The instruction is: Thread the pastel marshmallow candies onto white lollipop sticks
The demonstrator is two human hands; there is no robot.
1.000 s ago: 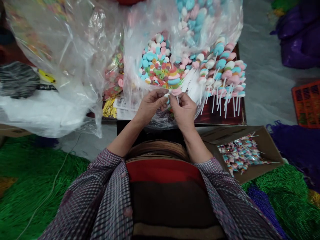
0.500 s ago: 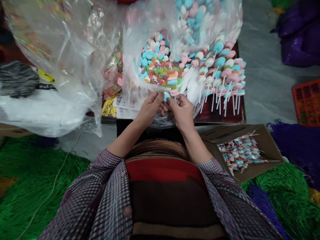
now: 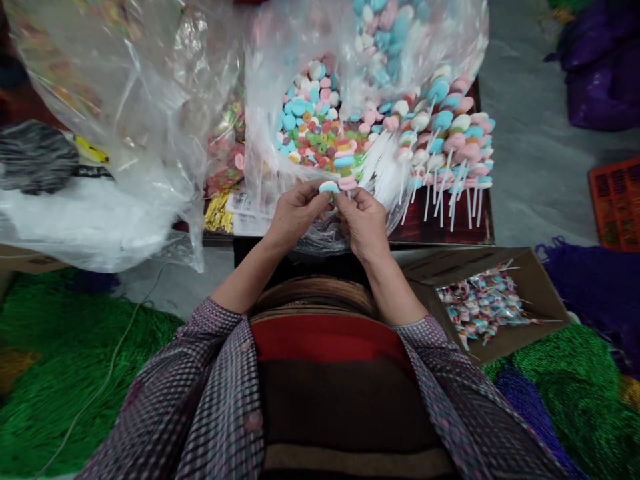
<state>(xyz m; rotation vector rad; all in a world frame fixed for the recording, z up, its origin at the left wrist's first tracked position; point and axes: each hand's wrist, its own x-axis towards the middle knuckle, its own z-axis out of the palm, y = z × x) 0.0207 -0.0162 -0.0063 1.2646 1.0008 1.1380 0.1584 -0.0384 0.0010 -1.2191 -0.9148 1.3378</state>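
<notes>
Between the fingertips of my left hand [image 3: 299, 212] is a small blue and white candy [image 3: 329, 187]. My right hand [image 3: 365, 218] is closed beside it, round the lower end of a candy stick [image 3: 344, 162] stacked with pink, blue and orange pieces. Its thumb lies close to the blue and white candy. Just beyond both hands, loose pink, blue and white candies [image 3: 297, 108] and coloured gummy rings [image 3: 317, 142] lie in a heap. White sticks [image 3: 383, 160] fan out to the right of the heap.
Finished candy skewers [image 3: 463, 140] are piled at the table's right side. A large clear plastic bag [image 3: 150, 100] covers the left. Below right stands a cardboard box [image 3: 537, 287] with wrapped candies. An orange crate [image 3: 615, 200] and green strands [image 3: 65, 373] are on the floor.
The blue and white candy has tilted, showing its white side above the blue, and has moved slightly left and up. My left hand has shifted a little with it.
</notes>
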